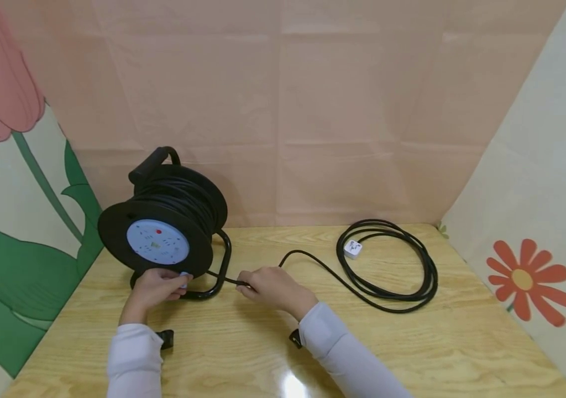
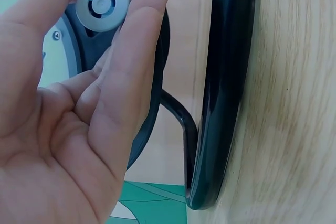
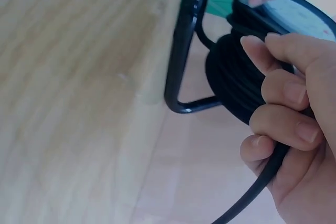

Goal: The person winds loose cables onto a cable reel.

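A black cable reel (image 1: pixel 114 229) with a pale blue socket panel (image 1: pixel 158 242) stands at the left on a black tubular frame (image 1: pixel 225 260). With thumb and finger, the left hand (image 1: pixel 155 287) pinches the light blue-grey knob (image 2: pixel 103 4) at the reel's lower front rim. The right hand (image 1: pixel 277 290), just right of the frame, curls its fingers round the black cable (image 3: pixel 254 192). From the reel the cable passes through this hand and on to a loose coil at the right. In the right wrist view, wound turns (image 3: pixel 226 77) show on the drum beyond the fingers.
The loose cable coil (image 1: pixel 431 271) lies on the wooden table (image 1: pixel 223 354) at the right, with a white plug (image 1: pixel 352 249) inside its loop. A pinkish sheet (image 1: pixel 337 110) hangs behind the table. Flower-printed panels (image 1: pixel 532 221) flank both sides.
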Motion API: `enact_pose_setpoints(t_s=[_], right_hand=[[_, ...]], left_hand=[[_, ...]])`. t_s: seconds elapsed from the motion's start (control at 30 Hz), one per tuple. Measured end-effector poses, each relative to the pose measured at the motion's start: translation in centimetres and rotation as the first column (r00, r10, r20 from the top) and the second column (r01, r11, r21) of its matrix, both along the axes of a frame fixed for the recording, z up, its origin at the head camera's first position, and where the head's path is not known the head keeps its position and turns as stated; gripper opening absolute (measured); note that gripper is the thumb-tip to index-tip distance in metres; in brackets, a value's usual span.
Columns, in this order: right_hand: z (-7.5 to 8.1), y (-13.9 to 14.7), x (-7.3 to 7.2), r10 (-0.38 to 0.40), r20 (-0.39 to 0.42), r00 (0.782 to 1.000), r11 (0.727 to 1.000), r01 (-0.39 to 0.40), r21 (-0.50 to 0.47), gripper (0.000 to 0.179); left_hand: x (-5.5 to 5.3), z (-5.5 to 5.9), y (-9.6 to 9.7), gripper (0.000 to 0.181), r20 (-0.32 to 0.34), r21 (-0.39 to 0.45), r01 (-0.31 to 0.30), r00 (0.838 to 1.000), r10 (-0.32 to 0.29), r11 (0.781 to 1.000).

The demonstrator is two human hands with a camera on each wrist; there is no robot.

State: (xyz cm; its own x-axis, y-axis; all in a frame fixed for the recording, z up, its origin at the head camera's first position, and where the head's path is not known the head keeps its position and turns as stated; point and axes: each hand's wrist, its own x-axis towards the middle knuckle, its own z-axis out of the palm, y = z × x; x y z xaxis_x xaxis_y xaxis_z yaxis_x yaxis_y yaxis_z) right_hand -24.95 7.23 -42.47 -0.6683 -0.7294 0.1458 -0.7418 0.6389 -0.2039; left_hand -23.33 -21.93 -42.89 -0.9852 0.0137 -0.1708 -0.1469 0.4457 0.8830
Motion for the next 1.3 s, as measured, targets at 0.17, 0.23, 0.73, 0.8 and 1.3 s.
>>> enact_pose_setpoints(t_s=[0.17, 0.23, 0.73, 0.8, 1.3], right_hand=[[1.1, 1.3, 0.9, -0.004, 0.032, 0.999, 1.0, 0.005, -0.026, 0.022], [1.3, 2.0, 1.1, -0.011, 0.059, 0.998, 0.999, 0.013, -0.029, 0.025], [1.0, 5.4, 1.8, 0.038, 0.009, 0.999, 0.999, -0.037, -0.017, 0.029], [1.0, 5.8, 1.9, 0.039, -0.002, 0.999, 0.999, -0.039, -0.005, 0.028], [2.0, 15.1, 2.8, -0.11, 0.039, 0.993, 0.993, 0.112, -0.048, 0.028]], left_hand=[[-0.1, 0.0, 0.0, 0.047, 0.005, 0.006, -0.004, 1.0, 0.004, 1.0], [-0.1, -0.1, 0.1, 0.048, 0.008, 0.011, -0.002, 1.0, 0.002, 1.0], [-0.1, 0.0, 0.0, 0.047, 0.013, 0.012, -0.001, 1.0, 0.001, 1.0], [-0.1, -0.1, -0.1, 0.047, 0.011, 0.011, -0.003, 1.0, 0.003, 1.0], [0.0, -0.4, -0.1, 0.042, 0.006, 0.025, -0.013, 1.0, 0.012, 1.0]])
